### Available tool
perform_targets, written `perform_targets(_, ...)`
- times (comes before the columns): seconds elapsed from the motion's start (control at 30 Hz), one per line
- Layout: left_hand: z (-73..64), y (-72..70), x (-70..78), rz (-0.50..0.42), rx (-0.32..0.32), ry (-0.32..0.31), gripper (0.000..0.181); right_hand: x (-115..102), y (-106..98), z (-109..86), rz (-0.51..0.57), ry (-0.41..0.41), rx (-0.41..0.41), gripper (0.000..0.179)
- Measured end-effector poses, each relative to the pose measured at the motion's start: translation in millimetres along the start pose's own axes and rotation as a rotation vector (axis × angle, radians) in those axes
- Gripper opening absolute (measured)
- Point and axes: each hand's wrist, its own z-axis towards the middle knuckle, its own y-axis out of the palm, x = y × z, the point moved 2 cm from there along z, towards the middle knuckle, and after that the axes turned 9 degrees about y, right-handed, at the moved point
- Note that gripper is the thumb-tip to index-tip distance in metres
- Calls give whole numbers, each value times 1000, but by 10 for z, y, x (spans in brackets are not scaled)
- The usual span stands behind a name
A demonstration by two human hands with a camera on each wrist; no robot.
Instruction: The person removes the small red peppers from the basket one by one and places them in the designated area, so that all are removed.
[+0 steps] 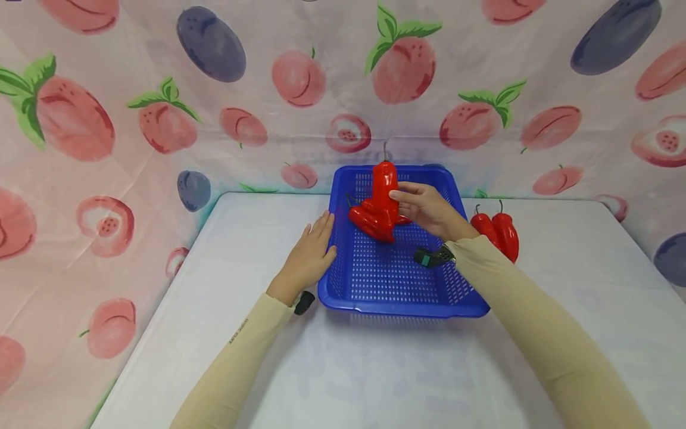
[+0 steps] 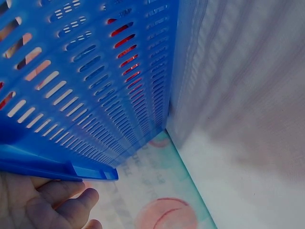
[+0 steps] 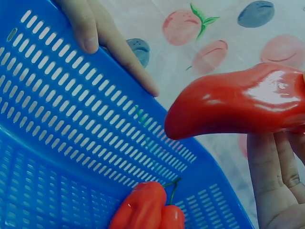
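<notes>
My right hand holds a glossy red pepper upright by its side, above the blue plastic basket. In the right wrist view the held pepper lies across the fingers, its tip over the basket. Below it, more red peppers lie inside the basket towards the back; how many is partly hidden. My left hand rests on the basket's left rim with fingers extended. In the left wrist view its fingers touch the rim from outside.
Two more red peppers lie on the white table to the right of the basket, partly behind the right forearm. A fruit-print cloth hangs close behind the basket.
</notes>
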Motion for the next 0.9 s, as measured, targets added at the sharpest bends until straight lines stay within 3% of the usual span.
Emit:
perform_targets(0.37,5,14,-12,6,4,0,65,-107,-140,-276,-15,-56,-21,36)
perform_targets(0.7,-6,6,2,6,-4,-1,65,-228,-302,-611,-127,-22,14,55)
perform_targets(0.9,-3,9,6,5,9,4,65,-280,-462,-799,-241,23,75,71)
